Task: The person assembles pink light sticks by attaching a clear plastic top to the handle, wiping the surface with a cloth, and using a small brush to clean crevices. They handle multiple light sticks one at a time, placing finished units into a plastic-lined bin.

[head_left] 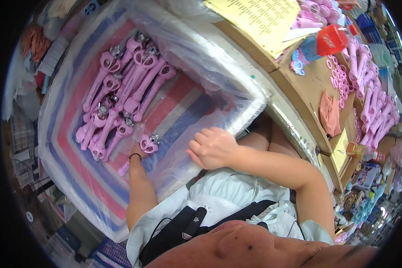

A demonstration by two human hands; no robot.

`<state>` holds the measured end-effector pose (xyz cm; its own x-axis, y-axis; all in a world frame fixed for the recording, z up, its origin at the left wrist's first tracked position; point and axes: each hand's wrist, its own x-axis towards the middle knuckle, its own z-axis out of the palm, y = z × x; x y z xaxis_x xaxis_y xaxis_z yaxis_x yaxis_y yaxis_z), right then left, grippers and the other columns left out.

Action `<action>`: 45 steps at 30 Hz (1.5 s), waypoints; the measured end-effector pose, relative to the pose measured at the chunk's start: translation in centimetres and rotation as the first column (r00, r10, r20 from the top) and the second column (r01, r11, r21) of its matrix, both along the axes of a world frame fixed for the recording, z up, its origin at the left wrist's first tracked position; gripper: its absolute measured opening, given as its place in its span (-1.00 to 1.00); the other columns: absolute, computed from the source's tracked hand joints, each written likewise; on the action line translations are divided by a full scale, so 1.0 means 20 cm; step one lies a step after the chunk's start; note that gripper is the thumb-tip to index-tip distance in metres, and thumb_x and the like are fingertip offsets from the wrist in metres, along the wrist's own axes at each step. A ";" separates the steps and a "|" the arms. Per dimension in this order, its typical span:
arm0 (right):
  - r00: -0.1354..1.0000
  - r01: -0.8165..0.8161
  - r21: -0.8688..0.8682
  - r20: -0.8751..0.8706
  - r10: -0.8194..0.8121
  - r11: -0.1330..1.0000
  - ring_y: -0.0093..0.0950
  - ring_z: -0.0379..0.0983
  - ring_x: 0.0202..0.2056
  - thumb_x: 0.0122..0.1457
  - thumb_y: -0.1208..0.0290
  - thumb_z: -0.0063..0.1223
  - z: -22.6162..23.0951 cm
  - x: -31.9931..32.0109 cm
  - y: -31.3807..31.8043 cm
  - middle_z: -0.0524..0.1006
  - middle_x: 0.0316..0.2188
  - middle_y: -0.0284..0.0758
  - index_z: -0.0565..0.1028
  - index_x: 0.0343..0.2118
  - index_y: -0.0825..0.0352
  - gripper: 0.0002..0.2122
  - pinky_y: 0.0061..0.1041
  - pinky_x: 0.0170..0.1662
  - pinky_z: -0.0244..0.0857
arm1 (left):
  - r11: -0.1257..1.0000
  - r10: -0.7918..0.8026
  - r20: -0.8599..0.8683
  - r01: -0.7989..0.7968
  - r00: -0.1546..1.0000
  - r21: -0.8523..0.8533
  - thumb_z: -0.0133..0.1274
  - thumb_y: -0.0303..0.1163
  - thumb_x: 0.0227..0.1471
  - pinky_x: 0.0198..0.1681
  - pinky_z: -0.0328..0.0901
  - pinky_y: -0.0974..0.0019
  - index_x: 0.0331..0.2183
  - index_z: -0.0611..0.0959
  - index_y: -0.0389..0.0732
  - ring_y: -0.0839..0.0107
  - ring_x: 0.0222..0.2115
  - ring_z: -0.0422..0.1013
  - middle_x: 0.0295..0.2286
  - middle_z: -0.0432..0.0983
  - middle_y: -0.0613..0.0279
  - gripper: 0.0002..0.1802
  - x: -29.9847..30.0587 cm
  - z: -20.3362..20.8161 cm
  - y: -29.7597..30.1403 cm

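My left hand (pixel 137 152), a dark band at its wrist, reaches down into a large box (pixel 254 99) lined with clear plastic. It is closed around a pink toy wand (pixel 148 144) with a silvery crown-shaped tip; the handle end shows on the hand's other side. Just beyond lies a pile of similar pink wands (pixel 128 85), heaped on the striped red, white and blue sheet (pixel 183 107) inside the box. My right hand (pixel 213 147) is a fist above the box's near right edge, beside the plastic liner (pixel 190 154). Its curled fingers hide whatever they may hold.
Along the right runs a cardboard-topped bench (pixel 315 85) with pink rings (pixel 339 80), a red-labelled bottle (pixel 328 42), an orange cloth (pixel 329 114) and stacked pink handles (pixel 373 98). A yellow printed sheet (pixel 259 20) lies at its far end. Bags and cloths crowd the left.
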<state>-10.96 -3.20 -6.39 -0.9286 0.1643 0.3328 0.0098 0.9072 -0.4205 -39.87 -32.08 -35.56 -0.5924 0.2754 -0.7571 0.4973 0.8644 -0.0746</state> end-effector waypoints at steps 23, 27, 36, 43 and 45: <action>0.701 0.614 -0.136 -0.359 -0.616 0.778 -0.24 0.46 -0.28 0.08 0.33 0.06 0.46 1.11 0.83 0.51 -0.31 -0.19 0.46 -0.18 0.33 -0.73 -0.37 -0.23 0.35 | -0.310 -0.714 0.472 -0.838 0.517 0.450 0.27 -0.01 -0.21 0.10 0.07 -0.02 0.02 0.23 -0.29 0.20 -0.17 0.26 -0.19 0.26 0.13 -0.11 1.15 2.23 1.00; 0.694 0.573 0.333 0.288 -0.660 0.748 -0.20 0.48 -0.31 0.01 0.28 0.02 0.29 1.54 1.07 0.54 -0.38 -0.19 0.55 -0.34 0.24 -0.80 -0.26 -0.25 0.36 | -0.147 -0.622 0.684 -0.915 0.382 0.377 0.23 0.01 -0.16 0.07 0.22 -0.01 0.04 0.30 -0.29 0.14 -0.08 0.32 -0.13 0.37 0.06 -0.15 1.48 1.97 1.22; 0.483 0.848 -0.155 -0.169 -0.859 0.507 -0.66 0.36 -0.42 0.19 0.38 -0.02 0.58 1.62 0.97 0.45 -0.45 -0.40 0.44 -0.34 0.36 -0.86 -0.60 -0.37 0.23 | 0.189 -0.617 0.780 -0.943 0.103 0.274 0.05 0.05 -0.01 0.10 0.17 -0.09 0.04 0.30 -0.27 0.13 0.05 0.25 -0.04 0.35 0.08 -0.26 1.82 1.77 1.39; 0.891 0.185 -0.338 -0.338 -0.302 0.923 -0.42 0.40 -0.35 0.11 0.40 0.07 0.53 1.20 0.33 0.43 -0.43 -0.31 0.37 -0.22 0.35 -0.78 -0.46 -0.27 0.29 | 0.435 -0.709 0.579 -0.896 -0.404 -0.093 -0.11 0.11 0.07 0.08 0.18 0.21 0.08 0.25 -0.25 0.23 0.04 0.25 -0.01 0.31 0.15 -0.26 1.88 1.70 1.42; 0.835 0.295 -0.207 -0.419 -0.356 0.933 -0.36 0.38 -0.22 -0.02 0.39 0.21 0.48 1.11 0.24 0.40 -0.28 -0.24 0.30 -0.13 0.36 -0.58 -0.39 -0.19 0.28 | 0.534 -0.756 0.414 -0.844 -0.507 -0.057 -0.17 0.24 0.03 0.10 0.15 0.22 0.14 0.17 -0.26 0.26 0.09 0.18 0.07 0.21 0.13 -0.12 1.89 1.71 1.40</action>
